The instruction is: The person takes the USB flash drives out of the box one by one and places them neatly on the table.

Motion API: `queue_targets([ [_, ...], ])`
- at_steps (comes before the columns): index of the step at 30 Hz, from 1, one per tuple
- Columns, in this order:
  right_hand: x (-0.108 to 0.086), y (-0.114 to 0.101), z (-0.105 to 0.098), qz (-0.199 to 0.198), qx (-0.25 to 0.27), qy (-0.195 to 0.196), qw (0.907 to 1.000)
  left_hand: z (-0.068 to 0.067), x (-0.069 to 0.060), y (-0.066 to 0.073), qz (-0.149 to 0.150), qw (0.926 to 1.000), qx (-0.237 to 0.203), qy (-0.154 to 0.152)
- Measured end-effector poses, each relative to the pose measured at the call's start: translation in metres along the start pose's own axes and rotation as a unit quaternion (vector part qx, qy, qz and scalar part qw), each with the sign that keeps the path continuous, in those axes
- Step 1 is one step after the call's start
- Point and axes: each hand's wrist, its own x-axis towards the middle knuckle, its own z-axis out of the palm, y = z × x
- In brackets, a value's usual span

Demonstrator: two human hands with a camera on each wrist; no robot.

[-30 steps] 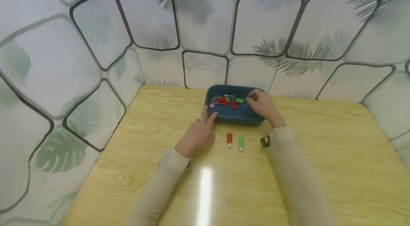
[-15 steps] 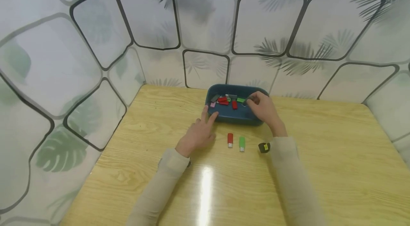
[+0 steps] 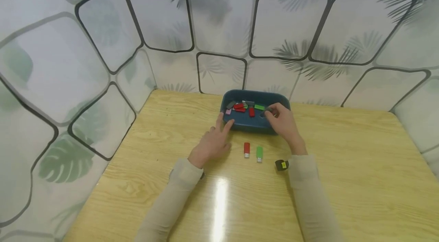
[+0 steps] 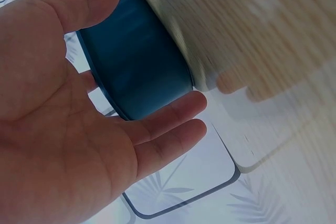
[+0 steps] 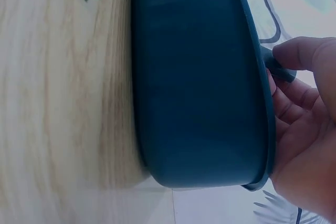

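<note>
Over the right part of a dark blue plastic bin (image 3: 253, 129), my right hand (image 3: 284, 123) pinches a dark grey USB stick (image 5: 279, 67) between thumb and fingers. Part of that stick is hidden by the fingers. My left hand (image 3: 210, 143) lies at the bin's front left corner, its index finger and thumb spread against the wall and rim. Nothing is held in it; the left wrist view shows its palm and extended fingers beside the bin. Inside the bin are several USB sticks, among them a red one (image 3: 252, 112), a green one (image 3: 259, 107) and a pink one (image 3: 228, 111).
In front of the bin, a red USB stick (image 3: 247, 150) and a green USB stick (image 3: 259, 154) lie side by side on the wooden table (image 3: 360, 165), metal plugs toward me. A patterned wall (image 3: 219, 24) rises close behind the bin.
My right hand has drawn slightly toward me and to the right within the bin, keeping the dark grey USB stick pinched. My left hand has stayed in place.
</note>
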Motion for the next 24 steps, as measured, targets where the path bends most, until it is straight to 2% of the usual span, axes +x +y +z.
queue_targets([
  [13, 0.0003, 0.0083, 0.0075, -0.013, 0.000, 0.017, 0.9998, -0.0029, -0.0016, 0.0012, 0.001, 1.0000, 0.008, 0.003],
  [24, -0.0031, 0.0077, 0.0065, 0.000, -0.001, 0.008, 1.0000, -0.0017, -0.0019, 0.0014, 0.002, 0.9999, 0.014, 0.003],
])
